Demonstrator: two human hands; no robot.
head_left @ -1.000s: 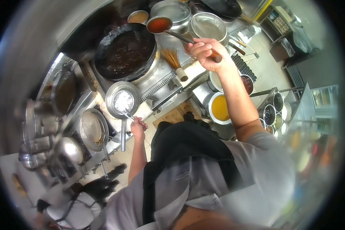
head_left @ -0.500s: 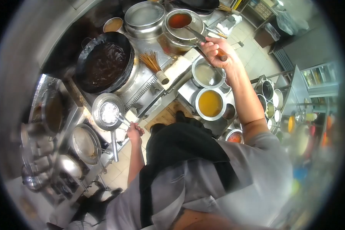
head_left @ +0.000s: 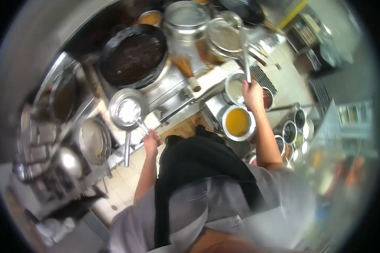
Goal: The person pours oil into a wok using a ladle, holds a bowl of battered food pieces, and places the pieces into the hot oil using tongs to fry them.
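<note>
Steel stove (head_left: 164, 90): left hand (head_left: 151, 141) grips ladle (head_left: 143, 125) of white matter (head_left: 128, 111); right hand (head_left: 253, 95) grips long handle (head_left: 245, 55). Best hold ladle level against spills.

I see a round metal ladle (head_left: 130, 111), bright white inside its bowl, its slim handle slanting down into the left hand (head_left: 151, 142). The bowl sits over a wider long-handled metal skimmer (head_left: 113, 110); from here I can't tell whether they touch. In the right hand (head_left: 253, 96) I have a long silver-handled utensil (head_left: 245, 52), pointing away from the body, its far end too blurred to identify.
</note>
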